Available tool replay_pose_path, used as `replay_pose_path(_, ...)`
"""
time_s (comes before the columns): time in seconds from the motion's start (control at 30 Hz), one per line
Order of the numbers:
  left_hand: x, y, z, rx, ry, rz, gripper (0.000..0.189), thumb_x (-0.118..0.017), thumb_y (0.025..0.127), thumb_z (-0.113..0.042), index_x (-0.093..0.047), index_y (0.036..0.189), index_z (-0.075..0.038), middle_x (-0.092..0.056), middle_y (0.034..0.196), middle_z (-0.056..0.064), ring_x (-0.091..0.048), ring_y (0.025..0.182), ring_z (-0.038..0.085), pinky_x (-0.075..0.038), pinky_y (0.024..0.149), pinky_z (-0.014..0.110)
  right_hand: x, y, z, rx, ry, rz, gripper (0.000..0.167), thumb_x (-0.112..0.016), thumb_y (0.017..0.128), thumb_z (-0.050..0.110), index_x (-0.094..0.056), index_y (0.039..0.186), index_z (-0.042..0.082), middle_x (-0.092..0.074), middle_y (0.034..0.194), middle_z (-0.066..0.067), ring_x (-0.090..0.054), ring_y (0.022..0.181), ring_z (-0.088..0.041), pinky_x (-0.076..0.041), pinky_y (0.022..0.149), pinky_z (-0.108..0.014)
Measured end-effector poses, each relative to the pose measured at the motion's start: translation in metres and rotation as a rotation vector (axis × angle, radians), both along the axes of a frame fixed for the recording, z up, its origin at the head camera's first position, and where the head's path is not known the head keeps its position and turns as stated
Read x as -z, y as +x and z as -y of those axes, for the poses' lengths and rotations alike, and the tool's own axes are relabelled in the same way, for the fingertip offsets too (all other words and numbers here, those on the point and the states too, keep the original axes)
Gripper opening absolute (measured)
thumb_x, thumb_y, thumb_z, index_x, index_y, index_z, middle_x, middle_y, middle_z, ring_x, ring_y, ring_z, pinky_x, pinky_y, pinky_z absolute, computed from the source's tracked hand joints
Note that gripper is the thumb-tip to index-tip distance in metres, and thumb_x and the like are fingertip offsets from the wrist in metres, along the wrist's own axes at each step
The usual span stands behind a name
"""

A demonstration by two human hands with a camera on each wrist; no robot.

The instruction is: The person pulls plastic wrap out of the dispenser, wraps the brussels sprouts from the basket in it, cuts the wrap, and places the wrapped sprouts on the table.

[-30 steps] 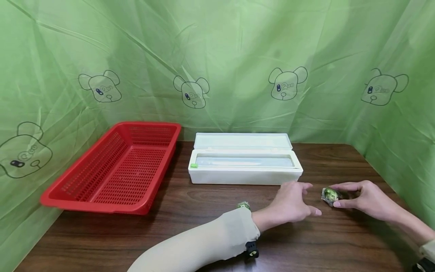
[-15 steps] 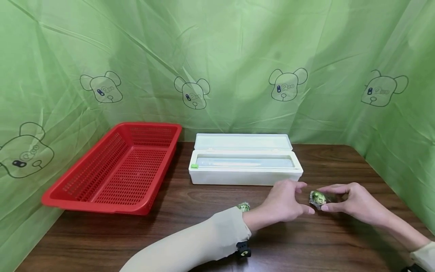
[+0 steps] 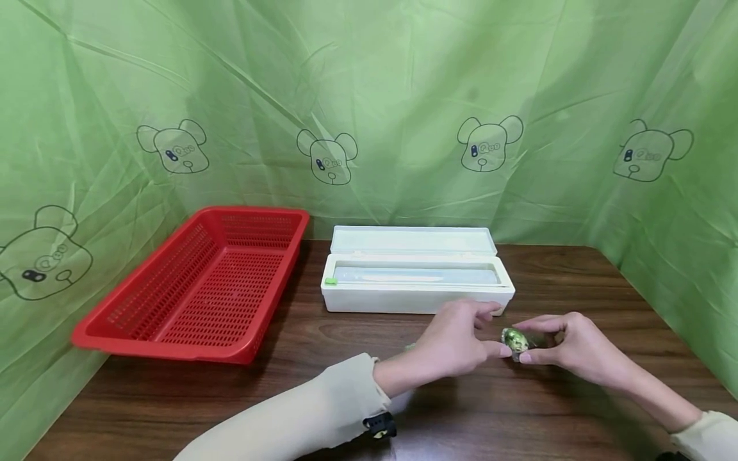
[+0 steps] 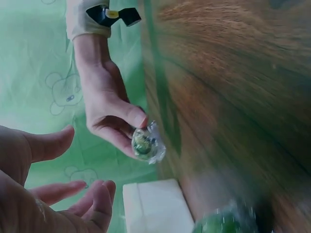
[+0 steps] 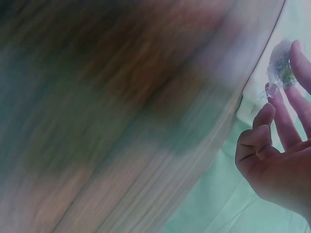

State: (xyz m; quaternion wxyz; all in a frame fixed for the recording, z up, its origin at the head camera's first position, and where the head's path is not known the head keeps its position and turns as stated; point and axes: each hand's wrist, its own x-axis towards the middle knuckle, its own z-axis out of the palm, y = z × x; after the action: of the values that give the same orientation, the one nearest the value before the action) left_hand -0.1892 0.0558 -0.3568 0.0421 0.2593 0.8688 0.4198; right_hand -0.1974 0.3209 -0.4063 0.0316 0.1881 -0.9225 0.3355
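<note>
Thumb and fingers of the right hand [image 3: 585,352] pinch a small round green thing wrapped in clear cling film [image 3: 515,342], held over the table; its kind is hard to tell under the wrap. Facing it from the left, the left hand [image 3: 452,339] has its thumb and fingers spread, with nothing between them. In the left wrist view a gap shows between that hand and the green thing. A second film-wrapped green thing [image 4: 223,223] lies on the table, mostly hidden behind the left wrist in the head view. Behind the hands stands a white cling film dispenser [image 3: 418,301], lid up.
A red perforated plastic basket [image 3: 242,352] stands at the left on the brown wooden table [image 3: 553,269]. Inside the dispenser lies a roll of film [image 3: 415,275], with a green slider [image 3: 330,281] at its front left. Green cloth [image 3: 398,83] hangs around the table.
The right hand has carried the wrapped green thing leftward over the table. The left hand has drifted left too, and the two hands are now nearer each other. The second green thing is now more covered.
</note>
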Motion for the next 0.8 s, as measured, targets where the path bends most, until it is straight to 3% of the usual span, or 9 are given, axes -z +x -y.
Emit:
replay_pose_path(0.27, -0.003, 0.004, 0.033, 0.003, 0.042, -0.022, 0.059, -0.085, 0.092, -0.029, -0.065, 0.144, -0.011, -0.069, 0.130, 0.002, -0.065, 0.111, 0.010, -0.051, 0.091, 0.022, 0.003, 0.000, 0.022, -0.019, -0.022, 0.022, 0.045, -0.096, 0.076, 0.035, -0.082, 0.115, 0.018, -0.078, 0.113, 0.004, -0.066, 0.105, -0.005, -0.054, 0.082, -0.024)
replay_pose_path(0.8, -0.002, 0.010, 0.092, -0.080, 0.026, -0.056, 0.054, -0.078, 0.098, -0.029, -0.063, 0.146, -0.011, -0.070, 0.128, 0.003, -0.063, 0.116, 0.019, -0.052, 0.096, 0.037, 0.008, 0.001, 0.066, -0.113, -0.003, -0.006, 0.048, -0.095, 0.074, 0.044, -0.083, 0.113, 0.020, -0.077, 0.111, 0.009, -0.068, 0.106, -0.011, -0.053, 0.089, -0.028)
